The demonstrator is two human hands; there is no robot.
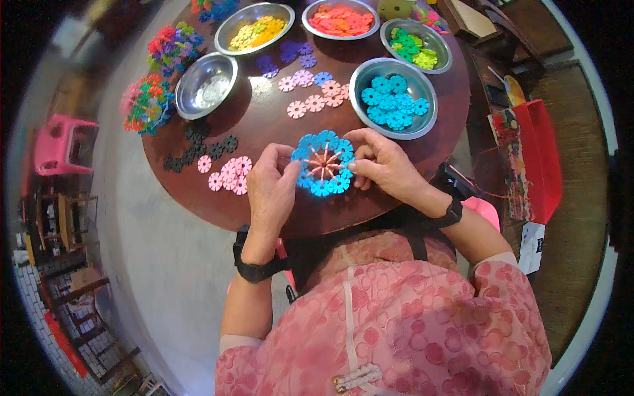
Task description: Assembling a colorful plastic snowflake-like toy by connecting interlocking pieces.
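Between my hands is a round assembly of interlocking plastic snowflake discs point(321, 189), with a blue outer ring and pale pink pieces radiating at its middle. My left hand point(272, 181) grips its left edge, thumb and fingers closed on the rim. On the opposite side my right hand point(383, 162) pinches the ring's right edge. The fingertips partly cover the discs they hold. Just beyond my right hand stands a metal bowl point(422, 125) of loose blue discs point(393, 102). Pink discs point(231, 175) lie on the table beside my left hand.
Around the round brown table point(297, 224) stand metal bowls of yellow point(257, 33), red point(340, 20) and green discs point(413, 47), plus an empty-looking bowl point(206, 86). Black point(191, 145), purple point(267, 66) and peach discs point(316, 102) lie loose. Finished colourful clusters point(146, 104) sit at the left edge.
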